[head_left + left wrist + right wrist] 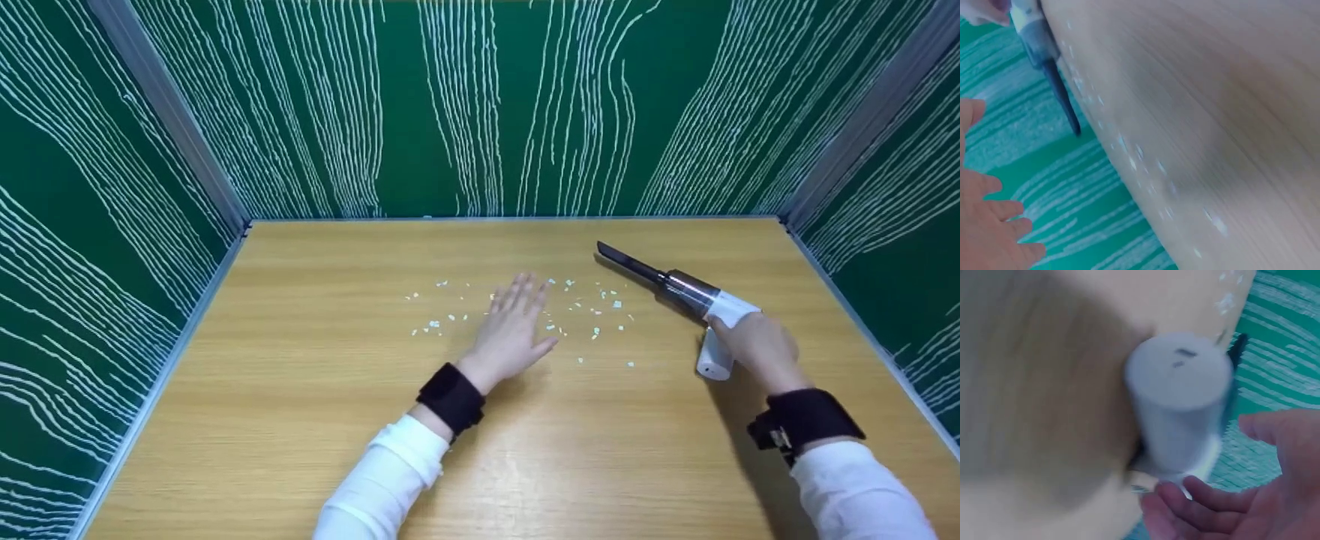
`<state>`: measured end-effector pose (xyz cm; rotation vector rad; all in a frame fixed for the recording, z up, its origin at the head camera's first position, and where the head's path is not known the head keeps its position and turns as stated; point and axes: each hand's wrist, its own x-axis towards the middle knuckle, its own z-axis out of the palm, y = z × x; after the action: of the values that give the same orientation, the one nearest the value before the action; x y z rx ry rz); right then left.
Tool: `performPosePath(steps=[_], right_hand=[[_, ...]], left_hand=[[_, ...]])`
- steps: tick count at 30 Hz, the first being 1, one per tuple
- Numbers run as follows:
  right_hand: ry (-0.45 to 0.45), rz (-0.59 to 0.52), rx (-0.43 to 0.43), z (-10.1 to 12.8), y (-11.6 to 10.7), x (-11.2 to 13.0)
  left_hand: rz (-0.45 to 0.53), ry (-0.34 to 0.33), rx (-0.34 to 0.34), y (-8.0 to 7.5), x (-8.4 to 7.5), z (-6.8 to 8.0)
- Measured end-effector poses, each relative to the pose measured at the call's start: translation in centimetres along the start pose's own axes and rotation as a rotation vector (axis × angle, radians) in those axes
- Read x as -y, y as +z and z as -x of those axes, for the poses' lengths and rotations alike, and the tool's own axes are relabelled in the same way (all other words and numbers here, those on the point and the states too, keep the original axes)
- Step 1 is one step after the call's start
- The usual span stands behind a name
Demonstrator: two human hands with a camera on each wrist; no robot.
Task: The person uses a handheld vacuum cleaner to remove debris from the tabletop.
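Observation:
My left hand (514, 326) lies flat on the wooden table (300, 390), fingers straight and spread, among small white paper scraps (596, 331). In the left wrist view its fingers (994, 225) are extended, with scraps (1134, 154) on the wood beyond. A handheld vacuum (690, 292) with a dark nozzle, metal barrel and white handle sits at the right, its nozzle pointing at the back left. My right hand (754, 345) is at the handle. In the blurred right wrist view the fingertips (1185, 495) touch the white handle (1179, 399), and the thumb stands apart without closing round it.
Green walls with white wavy lines close the table on the left, back and right. Metal rails run along the table edges (847, 300). Scraps spread from the table's centre toward the vacuum nozzle (1064, 104).

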<state>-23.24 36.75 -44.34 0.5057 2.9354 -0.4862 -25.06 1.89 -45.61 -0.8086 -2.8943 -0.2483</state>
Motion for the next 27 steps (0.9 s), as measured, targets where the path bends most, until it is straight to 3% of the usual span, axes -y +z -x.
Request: performPosePath(steps=[2, 6, 12, 16, 22, 27], right_hand=[[0.089, -0.02, 0.091, -0.5, 0.4, -0.4], [0.155, -0.085, 0.12, -1.2, 1.4, -0.6], [0.127, -0.186, 0.038, -1.1, 2.3, -0.9], [0.122, -0.197, 0.009, -1.0, 2.7, -1.2], [0.121, -0.208, -0.011, -0.6, 2.7, -1.0], [0.053, -0.209, -0.028, 0.5, 2.5, 0.0]], left_hand=[[0.004, 0.016, 0.0, 0.2, -1.0, -0.8], [0.001, 0.049, 0.018, 0.7, -3.0, -2.1], [-0.019, 0.085, 0.045, 1.8, -5.4, -3.5], [-0.022, 0.091, 0.06, 2.4, -6.6, -4.1], [-0.053, 0.078, 0.065, 2.7, -7.4, -4.7], [-0.079, 0.067, 0.077, 2.6, -7.6, -5.3]])
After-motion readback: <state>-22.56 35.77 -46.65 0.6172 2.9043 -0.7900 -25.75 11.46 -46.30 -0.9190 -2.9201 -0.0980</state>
